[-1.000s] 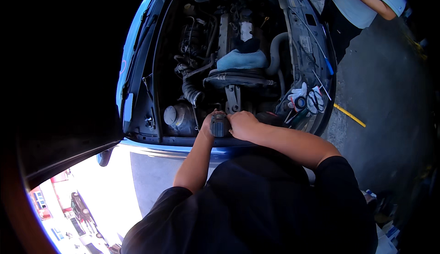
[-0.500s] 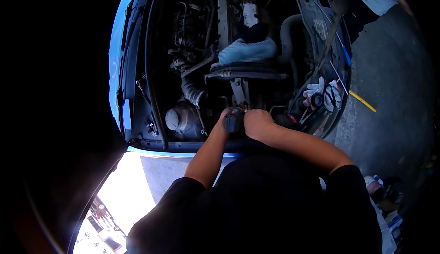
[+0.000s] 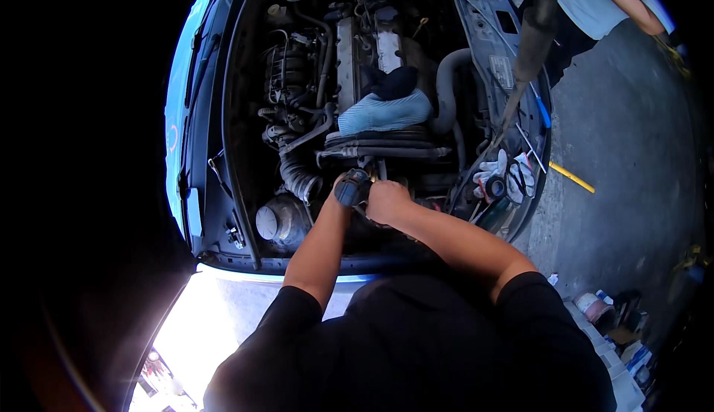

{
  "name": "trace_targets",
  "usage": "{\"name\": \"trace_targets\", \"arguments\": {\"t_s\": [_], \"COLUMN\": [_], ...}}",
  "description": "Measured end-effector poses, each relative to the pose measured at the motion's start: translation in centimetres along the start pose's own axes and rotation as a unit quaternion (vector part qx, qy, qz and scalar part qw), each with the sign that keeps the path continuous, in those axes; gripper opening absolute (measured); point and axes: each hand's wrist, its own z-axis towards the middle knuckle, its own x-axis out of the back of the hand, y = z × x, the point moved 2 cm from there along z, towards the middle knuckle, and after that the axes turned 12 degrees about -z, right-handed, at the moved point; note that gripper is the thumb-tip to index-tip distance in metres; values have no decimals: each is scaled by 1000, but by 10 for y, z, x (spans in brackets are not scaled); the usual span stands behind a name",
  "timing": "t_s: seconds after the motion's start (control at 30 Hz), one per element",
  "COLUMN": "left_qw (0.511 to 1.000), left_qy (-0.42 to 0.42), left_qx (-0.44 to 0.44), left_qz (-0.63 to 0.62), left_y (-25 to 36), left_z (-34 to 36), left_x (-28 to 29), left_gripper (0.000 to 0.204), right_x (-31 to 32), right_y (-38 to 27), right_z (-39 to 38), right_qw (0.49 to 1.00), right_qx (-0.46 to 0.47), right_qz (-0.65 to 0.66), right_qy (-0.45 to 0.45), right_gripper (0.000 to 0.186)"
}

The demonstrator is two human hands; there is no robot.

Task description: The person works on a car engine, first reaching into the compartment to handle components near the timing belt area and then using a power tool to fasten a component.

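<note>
The dark tool handle sat low at the front of the engine bay, just below the black intake duct, and both hands met on it. The left hand was wrapped around the handle; the right hand was clenched just beside it, touching, though whether it gripped the same tool or a part under it could not be told. Against the frames of a second before, the hands had hardly shifted relative to the duct: same grip, same spot. What changed was the view, which had swung closer over the engine. That suggested steady work on one fastener or fitting, not a move elsewhere. Above the duct lay a blue cloth. Right of it, white gloves rested on the bay's edge, and a co-worker's long rod reached down there.
</note>
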Motion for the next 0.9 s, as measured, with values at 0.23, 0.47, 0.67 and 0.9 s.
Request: {"name": "trace_targets", "arguments": {"t_s": [0.23,0.47,0.67,0.9], "left_qw": [1000,999,994,962], "left_qy": [3,4,44,90], "left_qx": [-16,-17,-54,-64], "left_qz": [19,39,90,-251], "left_y": [0,-11,-24,-72], "left_z": [2,2,17,37], "left_x": [-1,-7,12,-1], "left_gripper": [33,34,36,32], "right_x": [12,11,-13,-6], "right_y": [-3,-9,-10,-12], "right_z": [-2,6,11,10], "right_qw": [997,995,985,849], "right_qx": [-44,-27,-54,-53], "right_qz": [52,40,151,502], "right_qy": [-27,-82,-65,-159], "right_gripper": [30,40,40,27]}}
